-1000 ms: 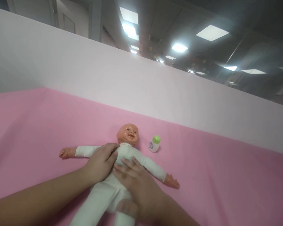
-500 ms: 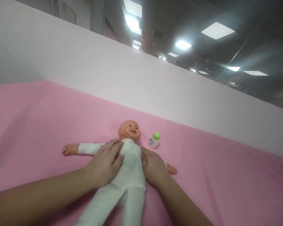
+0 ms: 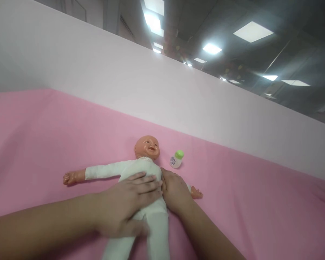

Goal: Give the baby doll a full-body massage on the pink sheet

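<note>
A baby doll (image 3: 148,167) with a hard plastic head and a white cloth body lies face up, arms spread. My left hand (image 3: 128,202) rests across its belly, fingers extended and thumb apart over the upper legs. Against the other side of the torso, my right hand (image 3: 176,191) grips the doll below its armpit, fingertips partly hidden, covering most of that arm. A small clear bottle with a green cap (image 3: 176,160) stands beside the doll's head, just beyond my right hand and not touching it.
Pink cloth (image 3: 260,202) covers the surface under the doll, with some folds at the left and right. A white partition (image 3: 151,90) rises behind it. Ceiling lights show above.
My left hand has slid from the doll's chest and armpit down onto its belly, baring the shoulder and upper arm. My right hand stays at the doll's side.
</note>
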Demonstrator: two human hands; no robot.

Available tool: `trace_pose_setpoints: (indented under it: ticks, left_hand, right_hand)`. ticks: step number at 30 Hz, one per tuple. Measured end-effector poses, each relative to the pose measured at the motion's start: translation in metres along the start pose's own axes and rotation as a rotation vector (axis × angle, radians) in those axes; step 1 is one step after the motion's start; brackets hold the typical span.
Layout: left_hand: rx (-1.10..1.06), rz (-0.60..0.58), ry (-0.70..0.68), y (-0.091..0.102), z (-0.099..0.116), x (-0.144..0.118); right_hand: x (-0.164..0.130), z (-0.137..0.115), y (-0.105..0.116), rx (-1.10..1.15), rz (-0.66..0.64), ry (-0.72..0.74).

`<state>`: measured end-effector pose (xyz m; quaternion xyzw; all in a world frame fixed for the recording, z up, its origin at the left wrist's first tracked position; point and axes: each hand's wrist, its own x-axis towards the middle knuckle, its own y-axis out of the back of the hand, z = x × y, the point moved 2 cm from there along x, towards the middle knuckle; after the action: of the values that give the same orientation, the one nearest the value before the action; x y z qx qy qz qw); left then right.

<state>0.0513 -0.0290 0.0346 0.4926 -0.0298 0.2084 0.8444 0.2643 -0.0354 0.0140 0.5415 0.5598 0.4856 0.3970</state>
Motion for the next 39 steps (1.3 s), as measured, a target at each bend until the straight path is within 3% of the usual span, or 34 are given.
trace_pose_setpoints:
  ticks: [10,15,18,20,23,27,30,32,36,39]
  left_hand:
    - [0.139,0.228,0.235,0.003,-0.045,0.001]
    - [0.088,0.386,0.445,0.013,-0.060,-0.001]
    - [0.045,0.400,0.517,0.017,-0.064,-0.001]
    - [0.042,0.411,0.523,0.017,-0.065,0.000]
    - [0.066,0.407,0.515,0.017,-0.065,0.001]
    - [0.080,0.375,0.533,0.016,-0.064,0.001]
    - [0.083,0.368,0.525,0.017,-0.062,0.001]
    - [0.072,0.373,0.522,0.016,-0.062,0.001]
    - [0.024,0.376,0.501,0.014,-0.063,0.001]
    - [0.014,0.383,0.497,0.013,-0.064,0.002]
  right_hand:
    - [-0.005,-0.009,0.003,-0.091,-0.025,-0.032]
    - [-0.015,-0.019,0.006,-0.155,-0.052,-0.029]
    - [-0.019,-0.020,0.005,-0.127,0.034,0.010]
    - [-0.024,-0.023,0.007,-0.100,0.160,0.114]
    - [-0.040,-0.041,0.010,-0.028,0.252,0.453]
    - [-0.062,-0.077,-0.001,0.030,0.091,0.902]
    - [-0.068,-0.089,-0.013,0.012,0.042,1.035]
    - [-0.064,-0.086,-0.014,0.029,-0.020,0.972]
    - [-0.050,-0.064,0.006,0.099,-0.230,0.677]
    - [-0.040,-0.047,0.019,0.120,-0.249,0.498]
